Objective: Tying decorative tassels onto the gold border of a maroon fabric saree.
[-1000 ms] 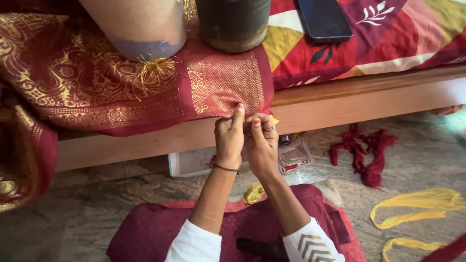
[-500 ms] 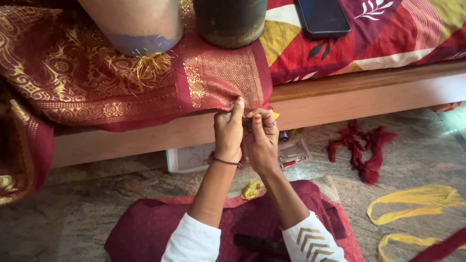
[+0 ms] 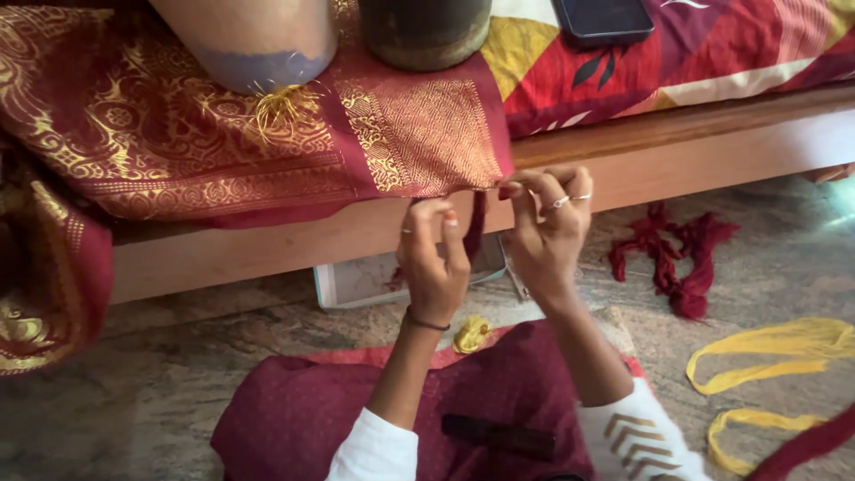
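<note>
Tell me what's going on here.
A person sitting on the floor works at the lower edge of a maroon and gold cloth draped over a wooden bed frame. The left hand and right hand pinch dark red threads hanging from that edge. Red thread bundles and yellow strips lie on the floor to the right.

your left hand [image 3: 434, 254] and right hand [image 3: 548, 227] are raised side by side, fingertips pinched, forearms angled up.
</note>
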